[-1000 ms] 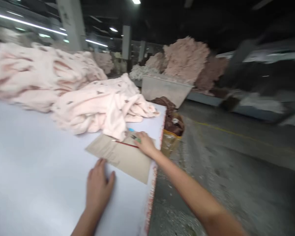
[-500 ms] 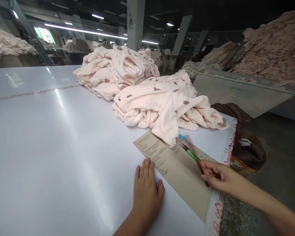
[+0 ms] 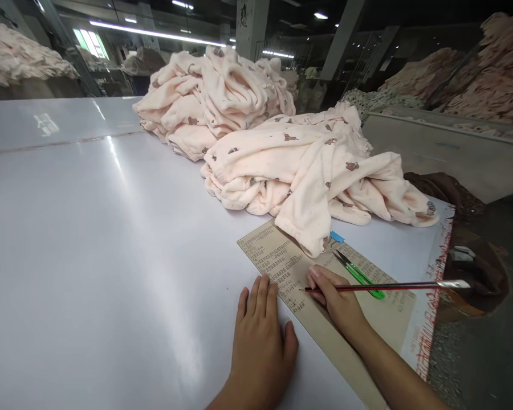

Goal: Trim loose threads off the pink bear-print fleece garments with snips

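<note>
My right hand (image 3: 336, 302) is closed around a dark red and black pencil (image 3: 380, 286), its tip close to handwritten lines on a brown cardboard sheet (image 3: 325, 341). Whether the tip touches the sheet I cannot tell. My left hand (image 3: 260, 336) lies flat, fingers stretched, on the white table at the sheet's left edge. Green thread snips (image 3: 359, 274) rest on the cardboard beyond my right hand, blades pointing away. A small blue piece (image 3: 337, 236) sits near their tips. One end of a pale pink printed fabric piece (image 3: 303, 171) overlaps the sheet's far part.
Another heap of pink fabric (image 3: 222, 97) stands behind on the white table (image 3: 89, 256). Red writing (image 3: 431, 336) runs along the table's right edge. Past it are a large pale bin (image 3: 444, 148), a dark brown bag (image 3: 474, 273) and tall fabric piles (image 3: 496, 74).
My right hand has moved left over the cardboard, with the pencil now in a writing hold. The green snips lie on the sheet. My left hand stays in place; the view has shifted slightly.
</note>
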The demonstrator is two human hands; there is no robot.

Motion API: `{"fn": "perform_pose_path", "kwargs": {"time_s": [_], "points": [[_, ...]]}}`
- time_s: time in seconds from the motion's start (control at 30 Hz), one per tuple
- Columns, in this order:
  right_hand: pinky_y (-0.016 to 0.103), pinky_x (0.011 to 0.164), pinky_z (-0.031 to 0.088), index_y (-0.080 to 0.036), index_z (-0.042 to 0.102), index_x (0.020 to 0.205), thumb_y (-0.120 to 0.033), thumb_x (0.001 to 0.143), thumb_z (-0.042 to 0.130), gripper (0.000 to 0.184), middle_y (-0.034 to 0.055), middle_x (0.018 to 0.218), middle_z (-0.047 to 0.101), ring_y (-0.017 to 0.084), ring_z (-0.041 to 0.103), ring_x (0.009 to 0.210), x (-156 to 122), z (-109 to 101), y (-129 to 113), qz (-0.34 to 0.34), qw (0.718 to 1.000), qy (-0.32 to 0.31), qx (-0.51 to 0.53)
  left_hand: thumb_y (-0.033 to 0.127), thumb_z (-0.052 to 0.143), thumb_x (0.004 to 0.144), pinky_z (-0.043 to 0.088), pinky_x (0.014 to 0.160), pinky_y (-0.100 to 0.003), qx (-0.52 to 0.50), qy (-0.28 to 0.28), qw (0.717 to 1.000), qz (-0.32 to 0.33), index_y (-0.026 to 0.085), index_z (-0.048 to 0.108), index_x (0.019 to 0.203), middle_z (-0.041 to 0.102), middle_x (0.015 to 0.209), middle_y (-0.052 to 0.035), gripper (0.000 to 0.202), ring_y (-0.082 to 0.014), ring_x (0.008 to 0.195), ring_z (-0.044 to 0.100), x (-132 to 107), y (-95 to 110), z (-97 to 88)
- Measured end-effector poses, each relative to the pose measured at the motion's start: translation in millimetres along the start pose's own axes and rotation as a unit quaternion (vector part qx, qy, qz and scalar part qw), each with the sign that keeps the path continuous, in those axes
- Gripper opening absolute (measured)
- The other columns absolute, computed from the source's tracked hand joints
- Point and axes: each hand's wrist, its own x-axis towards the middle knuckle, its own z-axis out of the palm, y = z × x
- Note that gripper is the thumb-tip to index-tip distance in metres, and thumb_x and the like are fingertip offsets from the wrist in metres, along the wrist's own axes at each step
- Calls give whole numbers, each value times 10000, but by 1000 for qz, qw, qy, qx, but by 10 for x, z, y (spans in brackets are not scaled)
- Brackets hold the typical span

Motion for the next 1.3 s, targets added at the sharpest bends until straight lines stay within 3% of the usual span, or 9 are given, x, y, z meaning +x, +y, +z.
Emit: {"fn": "perform_pose_path", "kwargs": {"time_s": [0.37, 1.3], "points": [[211, 447, 281, -190, 352, 560, -457, 896, 451, 440, -87, 533, 275, 67, 327, 455, -101, 7, 98, 1, 995, 39, -93, 187, 389, 806, 307, 1064, -549, 58, 8, 998, 11, 77, 385, 1317, 347, 1422, -126, 522, -276, 1319, 310, 4, 44, -19], [220, 457, 291, -195, 343, 536, -469, 900, 428, 464, -83, 512, 286, 75, 342, 461, -70, 1, 103, -9, 983, 14, -184, 208, 409, 802, 344, 1042, -551, 80, 32, 996, 35, 93, 372, 1316, 371, 1409, -135, 528, -274, 1314, 321, -9, 8, 27]]}}
